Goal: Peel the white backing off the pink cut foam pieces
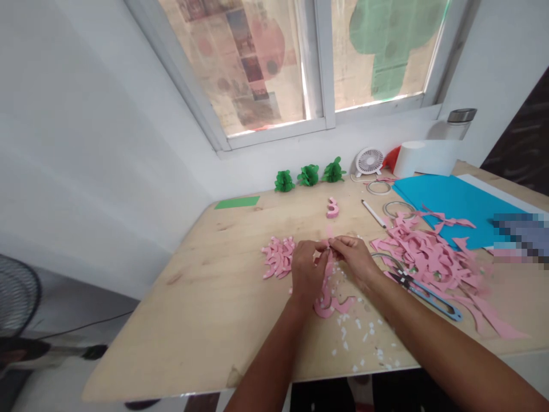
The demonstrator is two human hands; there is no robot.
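Note:
My left hand (306, 269) and my right hand (352, 256) meet over the middle of the table, fingertips pinched together on a small pink paper piece (329, 244) that they mostly hide. Below the fingers lie curved pink paper cutouts (325, 309). Left of my left hand is a cluster of pink curved cutouts with whitish ends (277, 262). A small stack of pink paper shaped like a 3 (332, 208) lies beyond the hands. White paper bits (364, 335) are scattered near my right forearm. Thread snips with a blue handle (435, 300) rest to the right.
Pink scraps (429, 249) heap up at right, beside blue sheets (450, 197). A marker (374, 214), wire-like rings (378, 187) and a small white fan (369, 162) are farther back. Several green paper figures (309, 175) line the wall; a green strip (237, 202) lies left.

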